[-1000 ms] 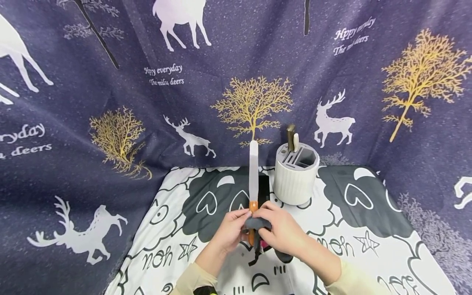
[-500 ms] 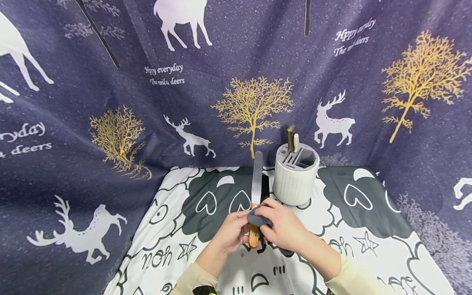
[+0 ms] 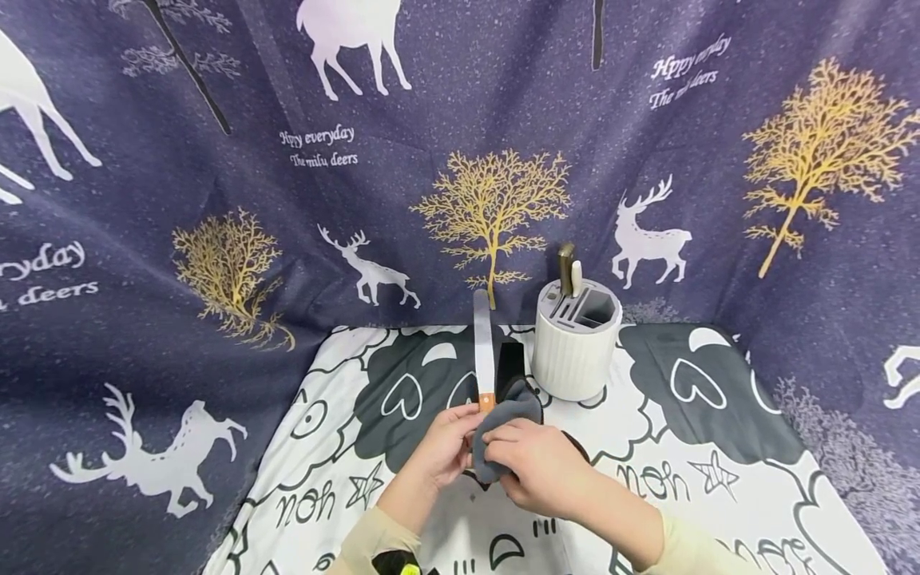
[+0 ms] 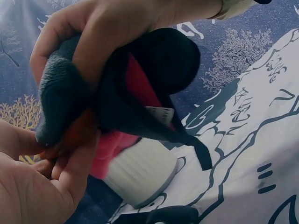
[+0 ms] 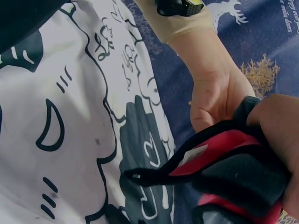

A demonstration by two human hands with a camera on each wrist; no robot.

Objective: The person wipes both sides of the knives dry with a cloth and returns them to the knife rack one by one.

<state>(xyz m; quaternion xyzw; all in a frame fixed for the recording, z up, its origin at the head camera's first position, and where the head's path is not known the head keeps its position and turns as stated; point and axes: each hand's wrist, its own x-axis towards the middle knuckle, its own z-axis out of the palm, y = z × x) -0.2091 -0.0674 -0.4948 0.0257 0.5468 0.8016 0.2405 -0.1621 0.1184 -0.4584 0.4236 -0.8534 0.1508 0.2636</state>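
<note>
In the head view, my left hand point(image 3: 447, 444) pinches the orange-brown wooden handle of a long knife point(image 3: 485, 351). Its bright, round-ended blade points up and away. My right hand point(image 3: 539, 463) grips a soft grey cloth point(image 3: 503, 419) against the handle and covers most of it. Both wrist views show the cloth's black edging, a pink-red side point(image 5: 224, 149), a small white label and a loop. Close up in the left wrist view, the handle point(image 4: 81, 128) passes between the left fingers and the cloth, its lower part hidden.
Just right of the blade, a flat black object point(image 3: 511, 361) lies on the patterned cover point(image 3: 323, 479). A white ribbed knife block point(image 3: 577, 351) with a brown and a white handle in it stands behind the right hand. A dark printed curtain point(image 3: 388, 208) hangs behind.
The cloth has spread out and slid down over the lower handle with the right hand. The blade swung slightly right, then left, and its tip is lower than a second ago.
</note>
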